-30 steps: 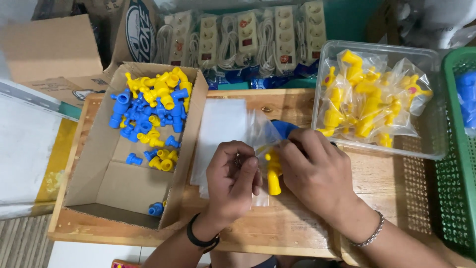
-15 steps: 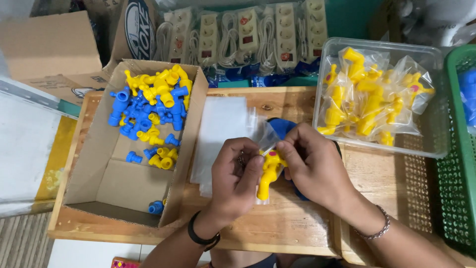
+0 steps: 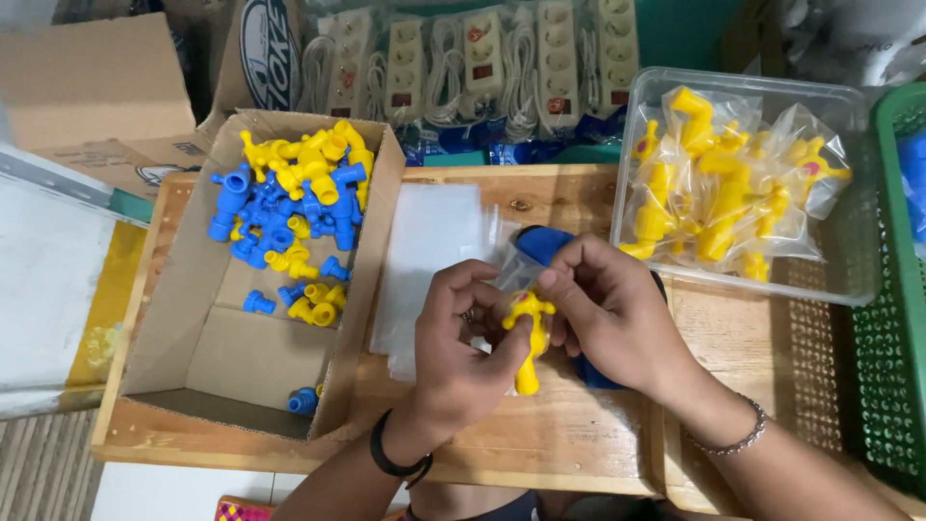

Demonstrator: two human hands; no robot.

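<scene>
Below the head camera, both hands meet over the wooden tabletop (image 3: 579, 434). Left hand (image 3: 463, 347) and right hand (image 3: 608, 314) close their fingers on a small yellow plastic tap (image 3: 528, 338), which hangs upright between them, its top inside a small clear plastic bag (image 3: 506, 265) pinched at the fingertips. Under the right hand lies a blue object (image 3: 540, 243), mostly hidden. A stack of flat clear plastic bags (image 3: 429, 260) rests on the tabletop just left of the hands.

Farther left stands an open brown cardboard box (image 3: 183, 338) holding loose blue and yellow plastic taps (image 3: 289, 222) heaped at its far end, with a few near its front wall. At the right, a clear plastic tray (image 3: 849, 260) holds yellow taps already sealed in clear bags (image 3: 714, 193). A green plastic mesh basket (image 3: 892, 338) stands touching the tray's right side. Along the far edge lies a row of white power strips in clear packaging (image 3: 463, 68), with blue backing cards at their lower ends.
</scene>
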